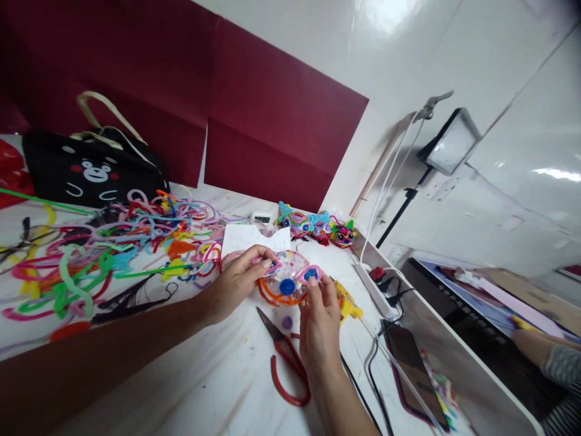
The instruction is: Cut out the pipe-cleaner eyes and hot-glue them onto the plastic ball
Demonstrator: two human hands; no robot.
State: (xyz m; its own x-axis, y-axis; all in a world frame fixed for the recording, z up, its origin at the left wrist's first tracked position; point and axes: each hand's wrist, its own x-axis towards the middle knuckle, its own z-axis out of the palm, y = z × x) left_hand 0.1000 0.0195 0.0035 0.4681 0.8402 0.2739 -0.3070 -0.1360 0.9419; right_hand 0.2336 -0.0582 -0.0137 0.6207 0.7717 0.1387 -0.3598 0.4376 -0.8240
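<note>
In my right hand, thumb and fingers pinch a pink pipe-cleaner loop with a blue button in its middle. My left hand closes its fingertips on a similar pink loop with a dark blue centre. Between and behind the hands lies a clear piece with an orange pipe-cleaner outline, bearing a round blue button. Red-handled scissors lie partly opened below the hands, near a small purple pompom. A yellow glue gun rests just right of my right hand.
Tangled coloured pipe cleaners cover the left side. Finished animal-face crafts stand at the back beside white paper. A power strip, cables and a phone lie right. A black bag sits back left; another person's arm shows far right.
</note>
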